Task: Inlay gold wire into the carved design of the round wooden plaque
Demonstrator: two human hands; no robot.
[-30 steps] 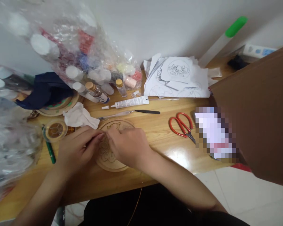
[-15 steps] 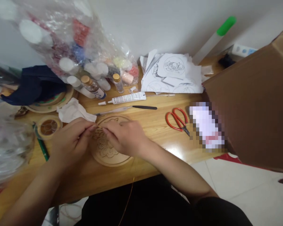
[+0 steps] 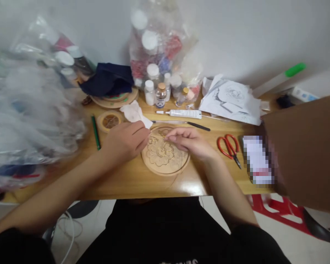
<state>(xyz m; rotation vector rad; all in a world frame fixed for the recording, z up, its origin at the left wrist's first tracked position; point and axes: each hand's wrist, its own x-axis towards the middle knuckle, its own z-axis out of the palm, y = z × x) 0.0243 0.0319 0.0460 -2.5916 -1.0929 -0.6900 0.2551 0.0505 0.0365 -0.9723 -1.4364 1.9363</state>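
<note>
A round wooden disc (image 3: pixel 165 169) lies on the desk with a flower-like line pattern, partly edged in thin gold wire (image 3: pixel 161 151). My left hand (image 3: pixel 126 141) is closed at the disc's upper left edge, fingertips pressed together; whatever they hold is too small to make out. Over the upper right of the disc, my right hand (image 3: pixel 191 143) pinches thumb and forefinger together on what looks like a fine end of gold wire, barely visible. The fingertips of the two hands are apart. Left of the disc is a spool (image 3: pixel 110 121) of gold-coloured wire.
Behind the disc lie tweezers (image 3: pixel 198 126), a white tube (image 3: pixel 185 114) and a crumpled tissue (image 3: pixel 136 113). Red-handled scissors (image 3: pixel 228 146), a phone (image 3: pixel 257 159) and a cardboard box (image 3: pixel 302 154) stand right. Left are a green pen (image 3: pixel 95 132) and plastic bags (image 3: pixel 38 110). Bottles (image 3: pixel 161 96) stand behind.
My hands have moved apart from each other; earlier their fingertips nearly met over the disc, with gold wire trailing below the right hand. The camera view has turned left and levelled.
</note>
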